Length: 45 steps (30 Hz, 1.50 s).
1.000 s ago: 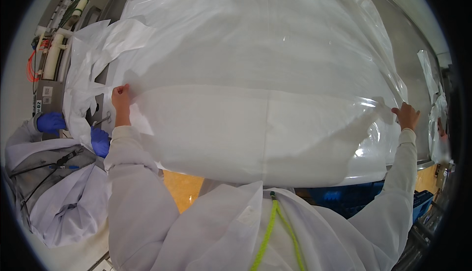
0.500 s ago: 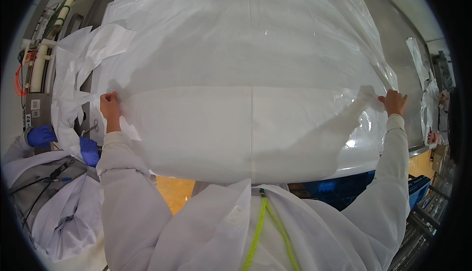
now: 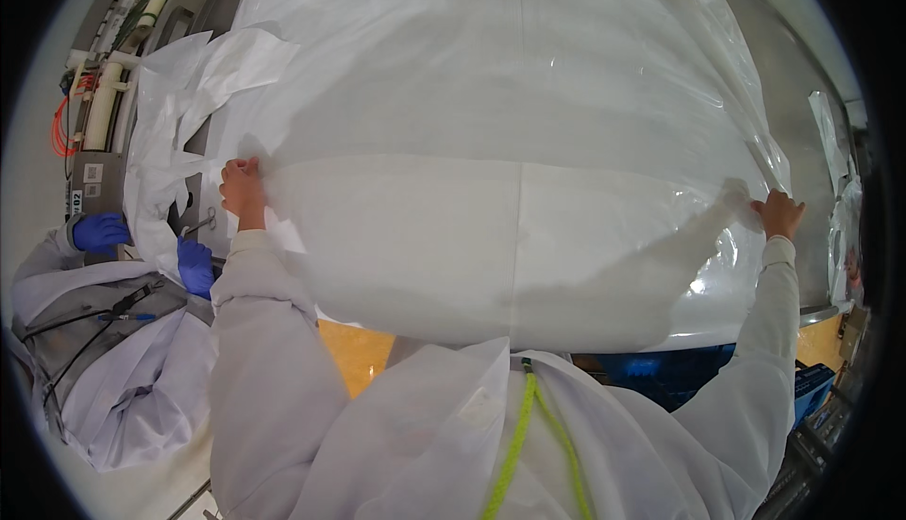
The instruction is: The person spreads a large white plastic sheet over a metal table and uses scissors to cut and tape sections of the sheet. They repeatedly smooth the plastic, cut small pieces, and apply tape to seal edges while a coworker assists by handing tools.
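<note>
Fingers (image 3: 252, 164) of left hand (image 3: 244, 192) and right hand (image 3: 780, 215) touch white sheeting (image 3: 425, 246), grip unclear (printed labels (image 3: 92, 173) far left).

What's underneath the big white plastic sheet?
Grey metal tabletop shows past the right edge of the white plastic sheet, and a blue container is partly visible below its near edge. Whatever lies beneath the sheet's middle is covered, so I can't tell what's there.

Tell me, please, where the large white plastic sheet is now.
In the head view, the large white plastic sheet covers the middle of the metal table, its near part between the left hand and the right hand.
</note>
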{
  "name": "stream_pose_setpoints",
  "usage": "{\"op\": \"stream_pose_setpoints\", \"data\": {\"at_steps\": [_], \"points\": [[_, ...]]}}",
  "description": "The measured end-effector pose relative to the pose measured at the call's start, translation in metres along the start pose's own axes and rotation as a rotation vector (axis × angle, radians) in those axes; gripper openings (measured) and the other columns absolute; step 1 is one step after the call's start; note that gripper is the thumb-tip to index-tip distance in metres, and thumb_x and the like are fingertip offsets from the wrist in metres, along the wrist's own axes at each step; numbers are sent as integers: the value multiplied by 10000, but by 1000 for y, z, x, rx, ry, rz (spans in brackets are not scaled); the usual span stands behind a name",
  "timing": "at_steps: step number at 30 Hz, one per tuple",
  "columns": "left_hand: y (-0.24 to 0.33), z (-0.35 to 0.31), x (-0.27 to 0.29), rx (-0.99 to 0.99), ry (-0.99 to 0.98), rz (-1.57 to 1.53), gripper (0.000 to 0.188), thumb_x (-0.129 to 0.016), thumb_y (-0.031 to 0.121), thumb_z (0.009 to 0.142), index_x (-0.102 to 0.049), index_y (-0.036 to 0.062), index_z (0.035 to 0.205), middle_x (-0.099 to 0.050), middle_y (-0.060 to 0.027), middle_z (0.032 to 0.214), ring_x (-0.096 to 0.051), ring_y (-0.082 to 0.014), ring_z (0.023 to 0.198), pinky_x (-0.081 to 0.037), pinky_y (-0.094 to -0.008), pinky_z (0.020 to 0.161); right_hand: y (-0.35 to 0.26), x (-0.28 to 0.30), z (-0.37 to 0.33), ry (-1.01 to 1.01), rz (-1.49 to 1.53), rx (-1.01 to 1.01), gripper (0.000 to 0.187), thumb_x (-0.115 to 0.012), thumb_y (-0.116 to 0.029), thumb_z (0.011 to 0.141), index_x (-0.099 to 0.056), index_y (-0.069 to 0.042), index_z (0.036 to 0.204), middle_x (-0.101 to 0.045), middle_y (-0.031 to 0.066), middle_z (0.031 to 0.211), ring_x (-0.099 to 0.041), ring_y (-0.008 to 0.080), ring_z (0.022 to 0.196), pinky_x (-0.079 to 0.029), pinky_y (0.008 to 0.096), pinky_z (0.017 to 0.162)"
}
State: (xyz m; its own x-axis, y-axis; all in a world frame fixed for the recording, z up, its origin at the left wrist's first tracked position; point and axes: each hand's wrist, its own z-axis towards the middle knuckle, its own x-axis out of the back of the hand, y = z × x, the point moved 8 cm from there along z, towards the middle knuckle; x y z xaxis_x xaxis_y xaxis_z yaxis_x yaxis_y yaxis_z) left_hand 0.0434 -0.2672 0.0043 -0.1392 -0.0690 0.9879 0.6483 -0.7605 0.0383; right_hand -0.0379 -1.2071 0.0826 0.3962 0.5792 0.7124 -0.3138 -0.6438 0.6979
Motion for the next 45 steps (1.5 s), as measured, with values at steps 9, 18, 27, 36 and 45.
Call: {"op": "stream_pose_setpoints", "data": {"at_steps": [9, 18, 27, 36, 45], "points": [[27, 3, 13, -51, 154, 201, 445, -612, 446, 818, -510, 185, 1164, -542, -68, 1155, -539, -288, 1067, -443, -513, 821, 7, -30, -2, -36, 51, 13, 480, -673, -559, 716, -656, -148, 963, -675, 51, 955, -645, 222, 928, -347, 508, 962], [46, 1, -61, -491, -193, 82, 524, -470, 457, 899, -513, -5, 1144, -547, -240, 1112, -534, -417, 1026, -431, -459, 888, -37, 21, -27, 383, 71, -58, 214, -526, -165, 822, -633, -89, 992, -611, 67, 1059, -513, 278, 1095, -343, 557, 954], [48, -41, -57, -194, -234, 102, 958, -281, 753, 828, -153, 32, 1448, -98, -215, 1503, -124, -401, 1378, -190, -574, 1063, -163, 40, -145, 213, 879, 264, 653, -442, -393, 930, -269, 32, 1395, -203, 231, 1482, -212, 380, 1368, -251, 547, 1045], [25, -54, -61, -185, -207, -29, 1044, -324, 765, 805, -81, -16, 1454, -51, -200, 1528, -20, -349, 1414, -69, -529, 1106, -78, -124, -36, 133, 766, 49, 623, -352, -444, 953, -338, 52, 1330, -281, 288, 1416, -282, 412, 1321, -321, 539, 1011], [5, -58, 43, -276, -334, 108, 533, -481, 413, 890, -500, -5, 1221, -425, -189, 1341, -390, -324, 1253, -362, -486, 978, -72, -118, -7, -166, 600, -26, 667, -457, -416, 915, -308, 84, 1332, -370, 327, 1339, -354, 457, 1255, -315, 479, 1034]]}}
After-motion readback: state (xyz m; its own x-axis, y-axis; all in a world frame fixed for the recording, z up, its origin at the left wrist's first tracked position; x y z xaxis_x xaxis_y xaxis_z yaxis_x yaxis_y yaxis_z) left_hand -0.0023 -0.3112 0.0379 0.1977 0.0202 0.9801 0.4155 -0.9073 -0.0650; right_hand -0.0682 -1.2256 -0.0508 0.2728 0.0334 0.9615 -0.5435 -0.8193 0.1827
